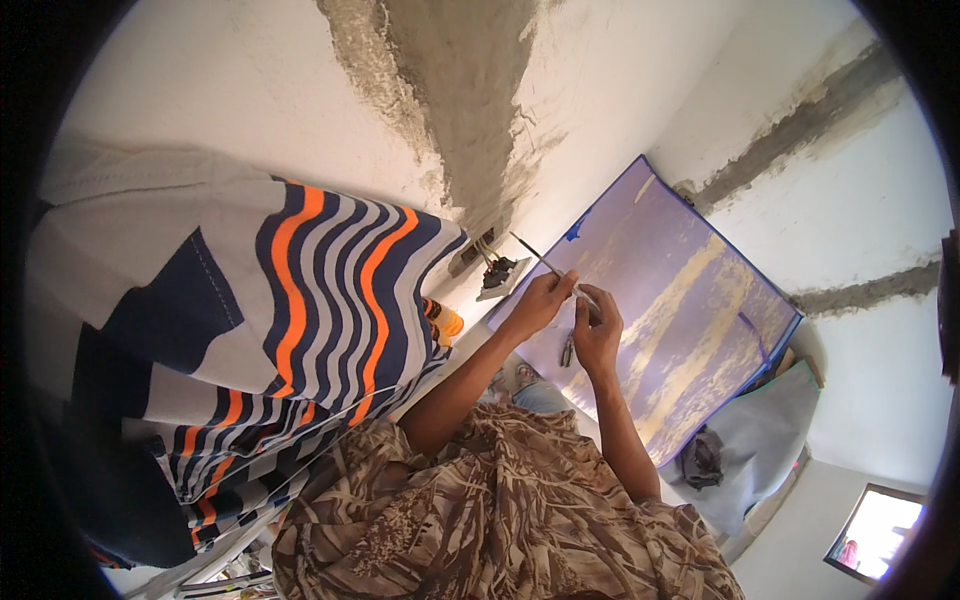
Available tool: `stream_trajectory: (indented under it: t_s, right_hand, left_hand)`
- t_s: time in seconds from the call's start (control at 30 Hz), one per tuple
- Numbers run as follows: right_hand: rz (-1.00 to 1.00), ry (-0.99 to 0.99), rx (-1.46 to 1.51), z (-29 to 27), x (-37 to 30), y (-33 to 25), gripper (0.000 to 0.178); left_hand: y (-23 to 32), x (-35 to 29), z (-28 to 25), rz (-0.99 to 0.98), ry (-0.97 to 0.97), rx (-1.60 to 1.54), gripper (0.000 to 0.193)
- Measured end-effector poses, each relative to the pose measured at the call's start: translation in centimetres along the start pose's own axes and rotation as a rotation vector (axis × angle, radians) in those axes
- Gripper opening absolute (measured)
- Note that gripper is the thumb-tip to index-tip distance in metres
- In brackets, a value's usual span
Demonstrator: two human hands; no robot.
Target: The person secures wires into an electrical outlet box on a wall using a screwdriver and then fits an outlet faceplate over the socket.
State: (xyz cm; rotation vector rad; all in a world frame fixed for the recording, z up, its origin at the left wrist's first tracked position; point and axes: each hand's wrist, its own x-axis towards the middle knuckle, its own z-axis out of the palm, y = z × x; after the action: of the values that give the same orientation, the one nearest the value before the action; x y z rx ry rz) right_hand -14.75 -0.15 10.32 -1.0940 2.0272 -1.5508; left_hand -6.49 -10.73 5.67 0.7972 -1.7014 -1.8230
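Note:
Close together at the middle of the view are my left hand (540,303) and my right hand (598,328), both with fingers closed. A thin dark rod (536,253), like a screwdriver shaft, slants up and left from my left fingertips. My right fingers pinch a small whitish piece (583,293) near the left fingertips; its kind is unclear. Just left of my hands, an electrical fitting (500,278) with dark parts and a pale plate hangs by wires from a wall box (466,258). Below my right hand shows a small metallic tool (567,352); whether it is held cannot be told.
A striped, patterned cloth (340,270) fills the left side. The wall carries a grey plaster strip (470,90). A worn purple board (650,300) leans at the right, beside a dark bag (703,458) and grey sheet (765,440). An orange object (445,320) stands below the fitting.

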Motion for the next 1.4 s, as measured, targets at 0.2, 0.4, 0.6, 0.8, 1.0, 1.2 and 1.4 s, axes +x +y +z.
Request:
stream_trajectory:
  t_s: [0.2,0.4,0.6,0.8,1.0,1.2,1.4]
  right_hand:
    - [-0.022,-0.067,0.089,0.8,0.2,0.8,0.019]
    - [-0.052,-0.061,0.021,1.2,-0.5,1.1,0.018]
    - [-0.009,-0.074,0.009,0.8,-1.2,0.5,0.016]
    - [-0.034,-0.056,0.039,1.0,-1.1,1.2,0.017]
    - [-0.003,-0.061,0.067,1.1,-0.9,1.2,0.018]
    - [0.004,-0.044,0.139,0.5,-0.8,1.8,0.02]
    - [0.489,-0.184,0.772,-0.6,-0.3,1.1,0.025]
  left_hand:
    - [1.1,-1.1,-0.4,-0.149,0.108,0.0,0.053]
    - [0.3,-1.5,-0.7,-0.087,0.105,-0.011,0.046]
    - [-0.3,-1.8,-0.6,-0.048,0.079,0.062,0.044]
    - [0.4,-1.7,-0.6,-0.055,0.082,0.07,0.045]
    - [0.0,-1.7,-1.0,-0.079,0.113,0.076,0.044]
    - [0.5,-1.3,-0.2,-0.113,0.094,0.054,0.05]
    - [0.2,-0.9,0.0,-0.125,0.142,0.033,0.046]
